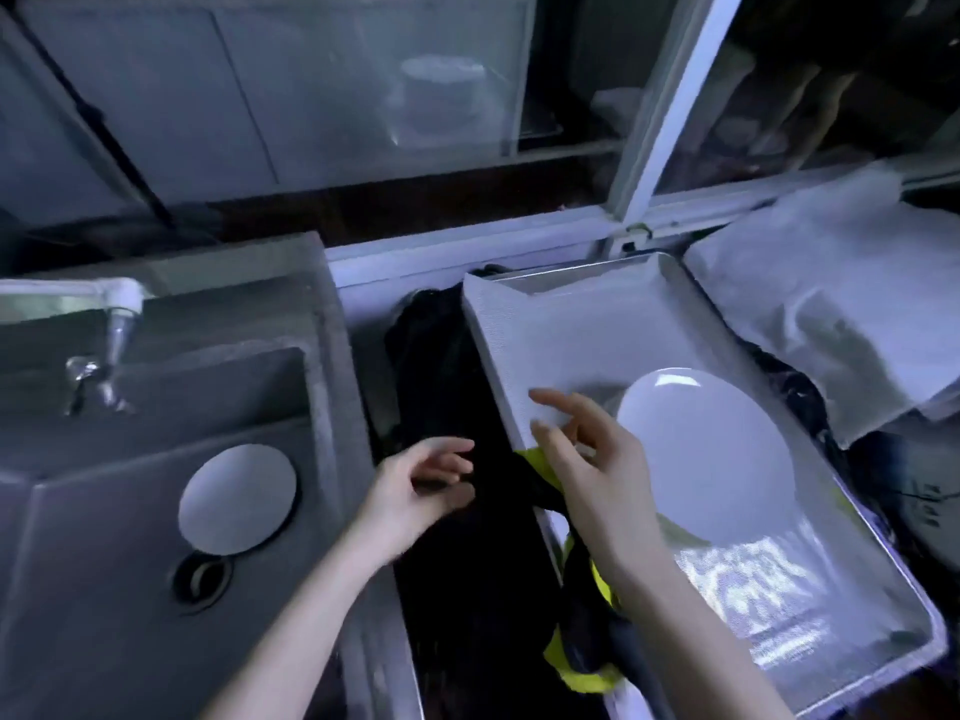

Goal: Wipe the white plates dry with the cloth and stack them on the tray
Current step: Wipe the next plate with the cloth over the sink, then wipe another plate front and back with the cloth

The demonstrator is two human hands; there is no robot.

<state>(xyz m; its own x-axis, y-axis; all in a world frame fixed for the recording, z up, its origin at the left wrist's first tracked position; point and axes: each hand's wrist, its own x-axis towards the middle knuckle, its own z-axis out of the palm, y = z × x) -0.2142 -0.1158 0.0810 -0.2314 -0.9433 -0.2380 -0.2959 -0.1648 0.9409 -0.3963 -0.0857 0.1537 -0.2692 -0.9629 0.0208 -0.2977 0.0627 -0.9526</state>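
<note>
A white plate (711, 454) lies in the metal tray (524, 350) on the right. A second white plate (238, 499) sits in the grey sink (104, 589) on the left, just above the drain. My right hand (587, 459) hovers over the tray's left rim beside the plate, fingers loosely spread, holding nothing I can see. A dark cloth with yellow-green patches (576, 641) hangs under that hand and forearm, draped over the tray's edge. My left hand (421, 485) is between sink and tray, fingers loosely curled and empty, above dark fabric.
A white tap (117, 314) reaches over the sink from the left. A pale folded cloth (831, 314) lies right of the tray. Dark material (441, 356) fills the gap between sink and tray. Glass-fronted cabinets (311, 96) stand behind.
</note>
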